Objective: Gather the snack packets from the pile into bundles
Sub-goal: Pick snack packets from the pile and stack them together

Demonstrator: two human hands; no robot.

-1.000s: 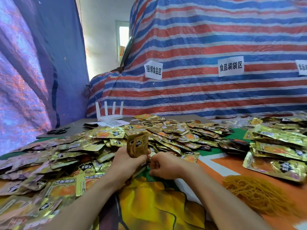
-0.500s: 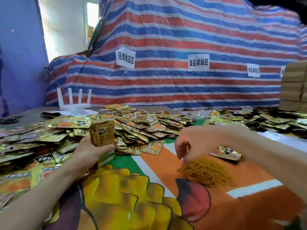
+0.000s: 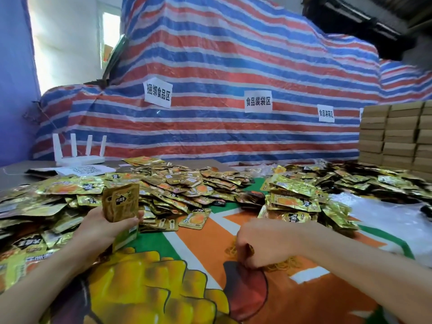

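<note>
The left hand grips an upright stack of snack packets at the near edge of the packet pile, with bare worktop open between the hands. The right hand curls down into the rubber bands and hides most of them. I cannot tell whether it pinches one.

A red, white and blue striped tarp rises behind the bench's far edge, with white paper signs stuck on it. Daylight comes through a window beyond the far left corner, beside a blue sheet. Brown cardboard boxes are stacked at the far right.
</note>
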